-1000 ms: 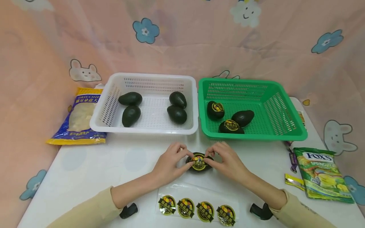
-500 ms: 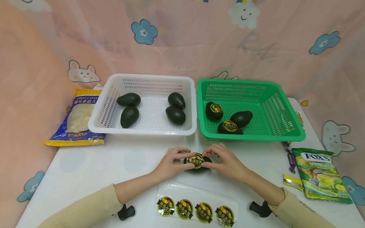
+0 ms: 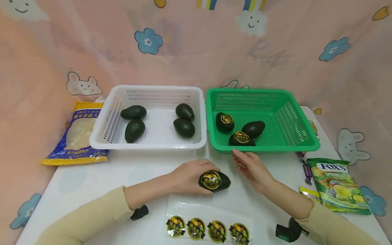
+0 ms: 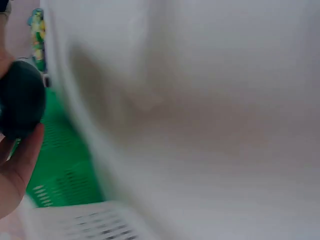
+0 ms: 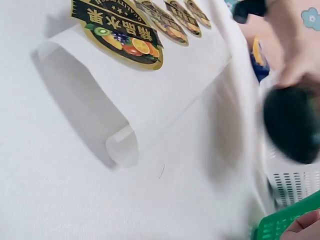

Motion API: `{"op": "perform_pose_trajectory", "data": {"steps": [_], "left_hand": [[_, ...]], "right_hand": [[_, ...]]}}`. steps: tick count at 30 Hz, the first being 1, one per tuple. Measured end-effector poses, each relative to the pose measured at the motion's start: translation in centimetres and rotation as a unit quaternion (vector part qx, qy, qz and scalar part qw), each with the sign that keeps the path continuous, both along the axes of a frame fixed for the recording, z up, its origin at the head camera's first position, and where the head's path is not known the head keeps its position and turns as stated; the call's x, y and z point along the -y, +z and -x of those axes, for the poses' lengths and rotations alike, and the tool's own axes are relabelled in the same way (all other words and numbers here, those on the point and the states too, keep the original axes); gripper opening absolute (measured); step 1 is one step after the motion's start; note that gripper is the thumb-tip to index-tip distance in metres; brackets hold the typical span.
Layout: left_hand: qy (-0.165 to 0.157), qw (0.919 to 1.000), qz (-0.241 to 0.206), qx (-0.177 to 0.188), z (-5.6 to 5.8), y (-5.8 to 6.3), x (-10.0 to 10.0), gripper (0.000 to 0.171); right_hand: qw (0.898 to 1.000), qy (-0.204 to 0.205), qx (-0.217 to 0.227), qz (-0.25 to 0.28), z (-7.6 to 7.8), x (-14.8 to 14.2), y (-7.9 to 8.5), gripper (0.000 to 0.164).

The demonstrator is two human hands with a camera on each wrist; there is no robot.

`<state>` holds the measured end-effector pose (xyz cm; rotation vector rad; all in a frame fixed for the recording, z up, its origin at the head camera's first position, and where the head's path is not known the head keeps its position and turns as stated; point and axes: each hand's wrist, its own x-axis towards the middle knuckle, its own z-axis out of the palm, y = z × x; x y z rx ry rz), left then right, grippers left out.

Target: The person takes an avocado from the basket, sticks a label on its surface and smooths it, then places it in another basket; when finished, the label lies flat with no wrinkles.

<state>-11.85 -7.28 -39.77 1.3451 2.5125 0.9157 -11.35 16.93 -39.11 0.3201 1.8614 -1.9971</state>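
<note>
My left hand (image 3: 191, 178) grips a dark green avocado (image 3: 223, 181) from its left end, fingers over the far side and thumb along the near side. A round black-and-gold fruit sticker (image 3: 211, 180) lies on the avocado's upper face. To the right, my right hand (image 3: 252, 170) holds nothing, its fingers loosely bent and its fingertips right at the green basket's front rim. The avocado shows blurred in the right wrist view. In front of the hands lies a clear sheet (image 3: 183, 208) bearing several stickers (image 3: 196, 228).
A white basket (image 3: 147, 146) with several avocados stands at the back left. Beside it, the green basket (image 3: 294, 148) contains three avocados, two with stickers showing. A pasta bag (image 3: 81, 134) lies far left; a green candy bag (image 3: 338, 187) and small wrapped candies lie right.
Both hands were at the sticker on the avocado. My left hand has since wrapped round the avocado; the right has let go and moved right and back to the green basket's rim.
</note>
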Motion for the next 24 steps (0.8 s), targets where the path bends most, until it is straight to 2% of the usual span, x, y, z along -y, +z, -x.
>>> {"op": "perform_pose_trajectory", "data": {"steps": [2,4,5,7,9,11,14,16,18,19,20,22,24], "left_hand": [[-0.008,0.9992,-0.037,-0.01,1.2,2.3,-0.6,0.066],[-0.007,0.998,-0.059,-0.019,3.0,5.0,-1.6,0.066],[-0.002,0.9979,-0.061,-0.024,4.2,6.2,-2.3,0.065],[0.023,0.9987,-0.03,-0.032,6.6,7.8,-3.7,0.064],[0.04,0.9986,0.017,-0.031,8.9,8.3,-5.1,0.064],[0.059,0.9952,0.071,-0.033,10.5,7.9,-6.5,0.07],[0.085,0.989,0.11,-0.05,11.6,6.8,-7.7,0.085],[0.099,0.989,0.092,-0.059,11.3,6.5,-7.9,0.088],[0.1,0.9931,0.036,-0.05,10.2,6.7,-7.5,0.076],[0.089,0.9955,-0.006,-0.032,9.4,6.7,-7.2,0.065],[0.074,0.9964,-0.043,-0.002,8.4,6.7,-6.7,0.052],[0.036,0.9922,-0.095,0.073,6.2,6.3,-5.3,0.029],[0.003,0.98,-0.119,0.159,3.9,5.0,-3.4,0.018]], "right_hand": [[1.0,-0.01,0.014,0.02,0.2,-0.2,0.1,0.024],[0.999,-0.006,0.016,0.029,0.3,-0.5,-0.1,0.015],[0.999,-0.004,0.015,0.03,0.3,-0.5,-0.2,0.015],[1.0,0.0,0.013,0.027,0.4,-0.5,-0.5,0.017],[1.0,0.004,0.013,0.018,0.4,-0.4,-0.8,0.019],[1.0,0.005,0.014,0.009,0.4,-0.2,-1.1,0.022],[1.0,0.009,0.015,0.002,0.3,0.0,-1.3,0.023],[1.0,0.008,0.015,0.003,0.3,0.1,-1.2,0.023],[1.0,0.008,0.012,0.007,0.3,0.0,-1.1,0.023],[1.0,0.007,0.011,0.011,0.3,-0.1,-1.1,0.023],[1.0,0.006,0.01,0.015,0.3,-0.2,-1.0,0.023],[1.0,0.012,0.011,0.019,0.2,-0.4,-0.7,0.021],[0.999,0.043,0.01,0.014,0.0,-0.4,-0.4,0.027]]}}
